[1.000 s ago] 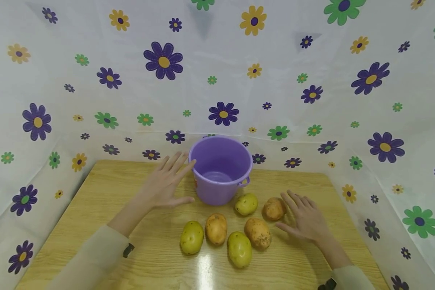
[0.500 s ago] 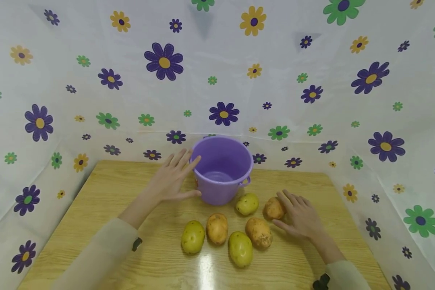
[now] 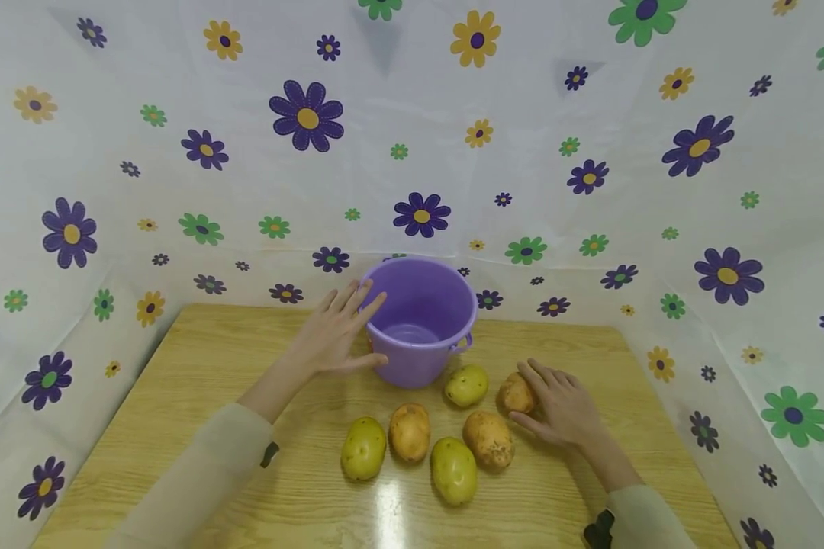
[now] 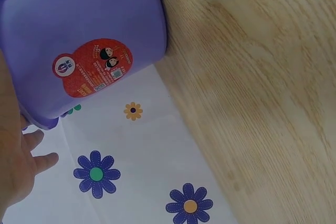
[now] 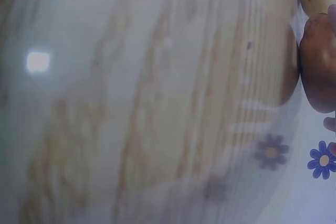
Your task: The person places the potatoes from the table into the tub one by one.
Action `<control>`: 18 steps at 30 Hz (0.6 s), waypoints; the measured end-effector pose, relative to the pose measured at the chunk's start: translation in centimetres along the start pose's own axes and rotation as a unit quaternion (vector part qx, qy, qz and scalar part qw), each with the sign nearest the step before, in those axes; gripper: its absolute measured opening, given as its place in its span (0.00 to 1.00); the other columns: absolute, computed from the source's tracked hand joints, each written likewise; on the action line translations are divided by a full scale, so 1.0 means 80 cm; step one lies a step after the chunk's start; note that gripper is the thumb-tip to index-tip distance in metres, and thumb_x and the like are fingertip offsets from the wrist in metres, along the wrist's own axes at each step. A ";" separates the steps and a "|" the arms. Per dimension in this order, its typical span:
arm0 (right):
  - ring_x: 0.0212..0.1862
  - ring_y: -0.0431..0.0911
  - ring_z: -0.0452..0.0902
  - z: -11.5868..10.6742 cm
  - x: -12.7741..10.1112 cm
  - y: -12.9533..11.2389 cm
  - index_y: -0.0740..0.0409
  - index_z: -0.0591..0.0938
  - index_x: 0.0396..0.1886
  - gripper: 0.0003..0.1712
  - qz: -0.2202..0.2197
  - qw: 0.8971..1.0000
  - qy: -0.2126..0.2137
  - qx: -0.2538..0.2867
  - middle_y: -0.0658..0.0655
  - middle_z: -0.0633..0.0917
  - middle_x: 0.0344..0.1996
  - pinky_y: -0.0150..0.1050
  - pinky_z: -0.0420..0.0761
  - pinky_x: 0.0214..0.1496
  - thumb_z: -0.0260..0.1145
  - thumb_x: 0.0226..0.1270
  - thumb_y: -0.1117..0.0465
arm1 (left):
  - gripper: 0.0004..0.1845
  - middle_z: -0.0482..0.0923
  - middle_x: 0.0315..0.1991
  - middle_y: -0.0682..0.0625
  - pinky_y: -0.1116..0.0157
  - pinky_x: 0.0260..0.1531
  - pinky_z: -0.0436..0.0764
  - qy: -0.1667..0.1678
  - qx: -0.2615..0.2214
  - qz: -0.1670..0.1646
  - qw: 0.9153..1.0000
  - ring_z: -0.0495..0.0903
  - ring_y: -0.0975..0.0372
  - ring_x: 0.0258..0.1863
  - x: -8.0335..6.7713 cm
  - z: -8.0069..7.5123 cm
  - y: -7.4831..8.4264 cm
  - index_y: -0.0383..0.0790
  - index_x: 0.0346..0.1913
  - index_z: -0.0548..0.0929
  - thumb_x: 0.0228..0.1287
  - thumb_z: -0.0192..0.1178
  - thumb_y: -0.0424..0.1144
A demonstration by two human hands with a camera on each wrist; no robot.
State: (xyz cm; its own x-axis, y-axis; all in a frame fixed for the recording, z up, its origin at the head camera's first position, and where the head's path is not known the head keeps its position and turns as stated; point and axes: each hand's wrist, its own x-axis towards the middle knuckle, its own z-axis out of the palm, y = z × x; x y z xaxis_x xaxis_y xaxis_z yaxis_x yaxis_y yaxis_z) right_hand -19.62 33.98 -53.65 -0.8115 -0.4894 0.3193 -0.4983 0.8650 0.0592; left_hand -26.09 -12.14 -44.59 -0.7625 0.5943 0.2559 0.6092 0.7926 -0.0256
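Note:
A purple bucket [image 3: 412,362] stands upright at the back of the table, a red sticker on its side in the left wrist view. My left hand [image 3: 333,335] is at its left rim, fingers spread and fairly straight; whether they touch it is unclear. My right hand [image 3: 559,404] reaches over the right side of a brown potato [image 3: 515,394], fingers loosely extended, partly hiding it. That brown potato [image 5: 317,64] also shows at the right wrist view's edge, with fingertips beside it. Left of it lies a yellow-green potato [image 3: 466,386], close to the bucket's base.
Nearer the front lie two more yellow-green potatoes, one left [image 3: 364,448] and one right [image 3: 454,471], and two brown ones, one left [image 3: 410,433] and one right [image 3: 492,440]. Flower-printed white sheeting [image 3: 412,175] rises behind and beside the wooden table [image 3: 199,381].
My right hand has moved left, from beside the brown potato to over its right side. My left hand has shifted slightly right, closer against the bucket. The bucket and potatoes stay put.

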 end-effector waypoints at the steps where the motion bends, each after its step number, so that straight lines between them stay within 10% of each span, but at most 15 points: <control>1: 0.61 0.66 0.83 0.001 0.000 0.001 0.55 0.70 0.79 0.54 -0.001 1.000 0.001 0.001 0.67 0.78 0.72 0.64 0.83 0.64 0.68 0.62 0.28 | 0.70 0.44 0.87 0.37 0.37 0.83 0.59 0.002 0.001 -0.001 1.000 0.49 0.41 0.86 0.000 0.000 0.000 0.45 0.86 0.51 0.52 0.11 0.92; 18: 0.60 0.66 0.84 0.005 0.002 -0.004 0.56 0.71 0.79 0.53 -0.005 1.000 -0.001 0.000 0.66 0.80 0.70 0.63 0.85 0.60 0.69 0.62 0.30 | 0.71 0.52 0.85 0.35 0.38 0.82 0.60 0.002 0.006 0.003 1.000 0.51 0.41 0.86 0.002 -0.001 0.000 0.44 0.86 0.54 0.51 0.09 0.91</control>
State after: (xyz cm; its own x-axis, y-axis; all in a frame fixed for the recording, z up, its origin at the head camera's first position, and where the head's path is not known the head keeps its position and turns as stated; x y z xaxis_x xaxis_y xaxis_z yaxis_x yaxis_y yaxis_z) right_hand -19.74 33.53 -54.02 -0.8072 -0.4979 0.3170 -0.5060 0.8603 0.0626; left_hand -26.16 -12.06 -44.46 -0.7575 0.5989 0.2598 0.6117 0.7902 -0.0381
